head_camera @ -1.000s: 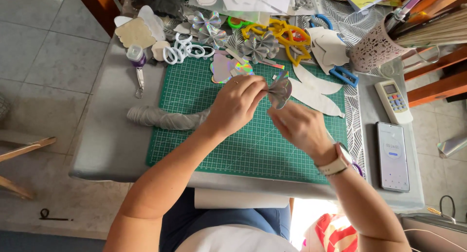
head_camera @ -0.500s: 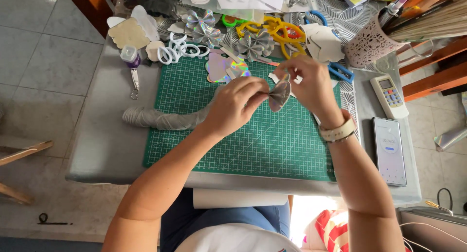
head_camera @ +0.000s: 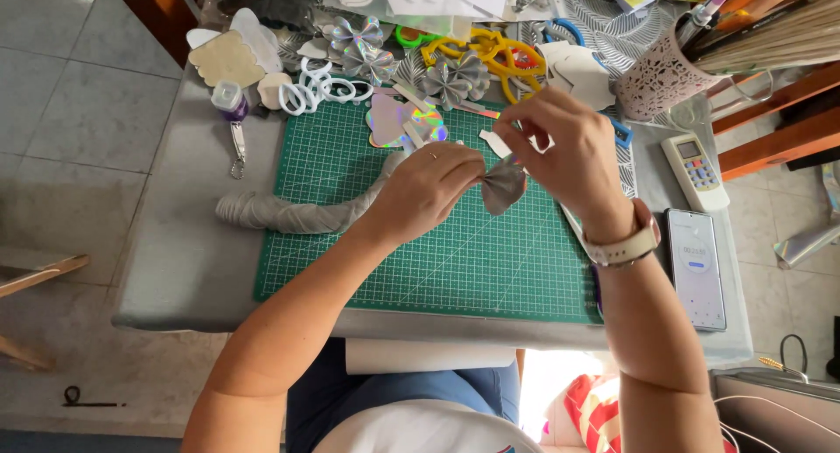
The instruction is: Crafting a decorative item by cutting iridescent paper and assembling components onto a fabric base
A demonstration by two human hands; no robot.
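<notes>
Left hand [head_camera: 433, 186] pinches pleated silver paper fan [head_camera: 503, 183] | right hand [head_camera: 564, 151] grips its top | loosened pinch, pleats could spring open

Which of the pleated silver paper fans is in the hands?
The grey fan over the green mat, pinched between left hand and right hand. The other two fans lie untouched beyond the mat's far edge.

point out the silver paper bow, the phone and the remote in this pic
silver paper bow [head_camera: 505, 183], head view, on the pleated right half below the fingers
phone [head_camera: 697, 266], head view, middle of its screen
remote [head_camera: 696, 170], head view, on its button area
</notes>
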